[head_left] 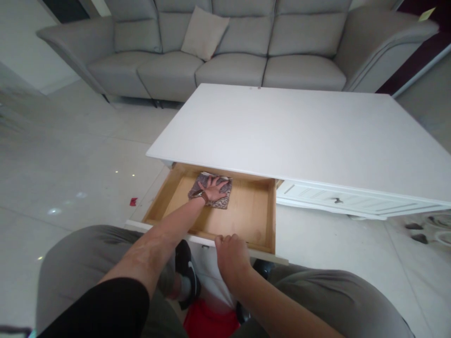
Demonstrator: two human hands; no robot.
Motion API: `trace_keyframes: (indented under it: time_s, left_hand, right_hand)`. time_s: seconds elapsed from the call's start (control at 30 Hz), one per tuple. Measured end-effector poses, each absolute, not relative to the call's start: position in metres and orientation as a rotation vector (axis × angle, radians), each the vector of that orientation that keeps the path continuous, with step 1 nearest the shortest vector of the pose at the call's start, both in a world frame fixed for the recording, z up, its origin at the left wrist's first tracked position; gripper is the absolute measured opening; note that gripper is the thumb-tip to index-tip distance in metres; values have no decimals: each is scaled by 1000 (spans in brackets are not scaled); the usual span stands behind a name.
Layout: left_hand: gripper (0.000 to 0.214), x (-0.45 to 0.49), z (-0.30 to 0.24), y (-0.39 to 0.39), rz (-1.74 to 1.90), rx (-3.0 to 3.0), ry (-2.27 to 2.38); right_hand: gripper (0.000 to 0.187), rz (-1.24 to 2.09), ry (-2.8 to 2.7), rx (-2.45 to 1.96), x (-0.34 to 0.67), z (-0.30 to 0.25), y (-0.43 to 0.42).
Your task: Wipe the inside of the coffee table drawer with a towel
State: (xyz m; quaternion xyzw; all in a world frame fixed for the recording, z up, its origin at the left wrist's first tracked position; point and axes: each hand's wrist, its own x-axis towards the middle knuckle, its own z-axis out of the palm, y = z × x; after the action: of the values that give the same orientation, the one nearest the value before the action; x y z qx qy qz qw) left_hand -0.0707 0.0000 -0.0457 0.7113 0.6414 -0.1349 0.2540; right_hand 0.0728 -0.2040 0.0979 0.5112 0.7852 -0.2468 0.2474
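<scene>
A left hand (213, 188), fingers spread wide, lies flat on a folded grey-and-brown patterned cloth (223, 202) inside an open pale wooden drawer (252, 211), just below the centre of the frame. The palm and wrist hide the middle of the cloth, and a pale strip along its far edge is hard to make out. The right hand (233, 253), its fingers curled over the drawer's front edge at lower centre, covers part of the rim; its fingertips are out of sight. A black sleeve (102, 310) runs off the lower left, and a bright red object (211, 324), cut off by the bottom edge, cannot be identified. Partly concealed by the left forearm is a black sneaker (188, 277) with a white mark.

The drawer, smooth-bottomed and visibly grained, juts from a glossy white rectangular bench (282, 126), whose grooved front at right carries a small dark metal knob (338, 201). A dark-strapped wristwatch (200, 193) circles the left wrist. Across the top of the frame stretches a grey padded sofa (232, 75), its back cropped, with a square beige cushion (204, 33). A small red scrap (133, 202) lies on shiny pale floor tiles (88, 159) at left.
</scene>
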Motion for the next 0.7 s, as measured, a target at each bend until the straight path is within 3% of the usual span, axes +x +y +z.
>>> trace_keyframes:
  time_s: [0.2, 0.7]
  left_hand:
    - [82, -163, -42, 4, -459, 1882, 1941]
    - [95, -185, -49, -36, -623, 1906, 1733]
  right_hand:
    - [47, -715, 2163, 1394, 73, 96, -202]
    - [48, -761, 2139, 1372, 73, 104, -199]
